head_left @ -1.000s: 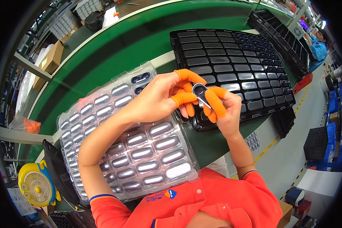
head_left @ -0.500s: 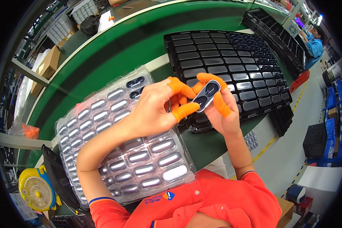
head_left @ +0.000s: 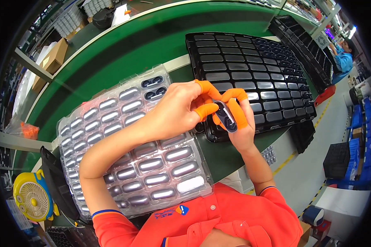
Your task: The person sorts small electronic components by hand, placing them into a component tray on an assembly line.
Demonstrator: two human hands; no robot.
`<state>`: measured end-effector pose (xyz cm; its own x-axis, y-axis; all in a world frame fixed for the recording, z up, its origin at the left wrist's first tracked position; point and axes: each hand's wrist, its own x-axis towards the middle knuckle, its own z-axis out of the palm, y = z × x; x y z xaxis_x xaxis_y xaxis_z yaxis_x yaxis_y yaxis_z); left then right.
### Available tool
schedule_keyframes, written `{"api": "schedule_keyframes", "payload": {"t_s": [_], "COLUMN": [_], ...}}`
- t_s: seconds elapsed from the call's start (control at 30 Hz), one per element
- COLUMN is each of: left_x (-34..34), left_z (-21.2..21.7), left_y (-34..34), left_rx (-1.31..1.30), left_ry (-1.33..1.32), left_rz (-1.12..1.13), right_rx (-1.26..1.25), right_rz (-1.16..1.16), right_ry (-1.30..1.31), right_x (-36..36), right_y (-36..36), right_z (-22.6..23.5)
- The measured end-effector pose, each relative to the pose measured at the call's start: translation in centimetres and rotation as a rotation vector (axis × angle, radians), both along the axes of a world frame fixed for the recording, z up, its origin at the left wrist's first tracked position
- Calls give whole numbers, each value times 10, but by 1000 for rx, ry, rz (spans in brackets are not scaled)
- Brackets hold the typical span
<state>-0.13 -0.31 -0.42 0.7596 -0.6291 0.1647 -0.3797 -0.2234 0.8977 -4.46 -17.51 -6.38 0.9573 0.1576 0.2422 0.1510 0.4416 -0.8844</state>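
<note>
Between my hands is a small dark oval earbud case part (head_left: 226, 117) with a pale rim and hollows in its face, tilted on its long side. My right hand (head_left: 242, 129), in orange finger cots, grips it between thumb and fingers. My left hand (head_left: 179, 105), also in orange finger cots, pinches at its upper end; the fingertips partly hide that end. Below my left arm lies a clear blister tray (head_left: 204, 173) with rows of shiny grey oval shells. Two dark parts with paired hollows (head_left: 154, 82) sit in its far right corner.
A black compartment tray (head_left: 218, 66) lies to the right, with several dark parts in its far right pockets. Beyond it stands a stack of black trays (head_left: 303, 49). A yellow fan (head_left: 32, 197) is at the left. A person in blue (head_left: 343, 61) works at the far right.
The earbud case part has been turned in my fingers, from slanting up to the right to slanting down to the right. My right fingers have shifted around it.
</note>
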Motion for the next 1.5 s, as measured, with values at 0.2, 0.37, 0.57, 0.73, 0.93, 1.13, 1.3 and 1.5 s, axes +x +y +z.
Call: {"api": "schedule_keyframes", "payload": {"t_s": [0.2, 0.37, 0.57, 0.73, 0.93, 1.13, 1.3, 1.5], "left_x": [6, 8, 6, -3, -8, 11, 12, 2], "left_z": [-1, -11, -19, -16, -28, -13, -17, -26], "left_y": [2, 3, 2, -4, -6, -4, -6, -10], "left_rx": [29, 12, 49, 26, 18, -201, -187, -308], "left_ry": [384, 120, -324, 34, -99, 216, 352, 615], "left_rz": [-81, -39, -36, -39, -33, 41, 26, -83], "right_rx": [-35, -77, -262, -594, -694, -173, 73, -214], "right_rz": [11, 108, -174, -497, -568, -175, -113, -430], "right_ry": [-10, 126, 139, -225, -363, 20, -132, -486], "right_x": [-3, 2, 2, -6, -8, 11, 15, 15], "right_y": [0, -2, 4, 8, 9, -1, -8, -3], "right_z": [-3, 9, 4, -12, -12, -2, -4, -9]}}
